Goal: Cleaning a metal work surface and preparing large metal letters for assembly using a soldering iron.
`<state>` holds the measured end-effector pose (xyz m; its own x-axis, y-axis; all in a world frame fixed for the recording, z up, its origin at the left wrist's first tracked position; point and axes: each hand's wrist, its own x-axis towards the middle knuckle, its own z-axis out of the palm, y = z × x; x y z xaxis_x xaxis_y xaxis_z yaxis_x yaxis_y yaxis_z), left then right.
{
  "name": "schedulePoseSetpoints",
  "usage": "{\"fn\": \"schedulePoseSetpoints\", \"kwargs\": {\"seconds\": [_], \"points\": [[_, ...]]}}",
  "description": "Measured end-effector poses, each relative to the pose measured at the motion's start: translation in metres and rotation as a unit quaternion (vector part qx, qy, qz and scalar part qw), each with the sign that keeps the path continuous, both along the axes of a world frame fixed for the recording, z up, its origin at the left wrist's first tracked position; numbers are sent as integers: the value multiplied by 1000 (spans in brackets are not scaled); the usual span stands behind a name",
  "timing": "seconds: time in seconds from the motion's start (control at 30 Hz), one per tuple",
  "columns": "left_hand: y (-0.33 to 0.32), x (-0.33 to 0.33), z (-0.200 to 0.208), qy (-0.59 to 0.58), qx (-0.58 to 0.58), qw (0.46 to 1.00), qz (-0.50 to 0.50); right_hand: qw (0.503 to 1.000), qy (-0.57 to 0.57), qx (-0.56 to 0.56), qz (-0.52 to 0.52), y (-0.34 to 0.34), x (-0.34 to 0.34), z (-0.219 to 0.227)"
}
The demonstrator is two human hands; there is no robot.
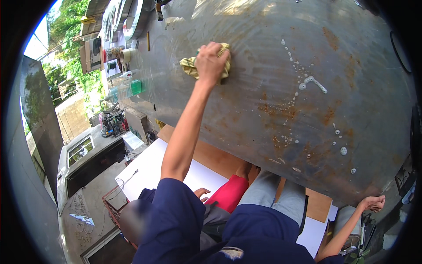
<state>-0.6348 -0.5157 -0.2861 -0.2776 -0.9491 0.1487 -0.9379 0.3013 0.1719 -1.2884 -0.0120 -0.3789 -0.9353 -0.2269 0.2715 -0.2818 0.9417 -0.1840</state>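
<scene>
We see left hand (pixel 211 61) fingers curled, pressing yellow cloth (pixel 190 67) flat against rusty metal sheet (pixel 263 88), upper middle. Soapy foam streak (pixel 313 82) well right of cloth. Right hand (pixel 372 203) fingers curled at sheet's lower right edge; actual grip we cannot tell.

The person wore a dark navy short-sleeved shirt (pixel 176 220), the sleeve ending above the elbow, with a small pale patch (pixel 231 253) low on the front, perhaps a badge. Both forearms were bare, and neither of the hands wore a glove.
</scene>
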Motion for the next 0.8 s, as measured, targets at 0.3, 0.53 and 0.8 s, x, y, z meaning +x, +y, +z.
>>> {"fn": "schedulePoseSetpoints", "kwargs": {"seconds": [0.3, 0.53, 0.8], "points": [[0, 46, -15, -39, -87, 978, 184, 999, 26, -21, 12, -20, 27, 13], [20, -187, -40, 153, -89, 984, -34, 999, 24, -46, 1, -28, 40, 18], [140, -114, -14, 98, 10, 988, -122, 998, 36, -51, 20, -26, 41, 16]]}}
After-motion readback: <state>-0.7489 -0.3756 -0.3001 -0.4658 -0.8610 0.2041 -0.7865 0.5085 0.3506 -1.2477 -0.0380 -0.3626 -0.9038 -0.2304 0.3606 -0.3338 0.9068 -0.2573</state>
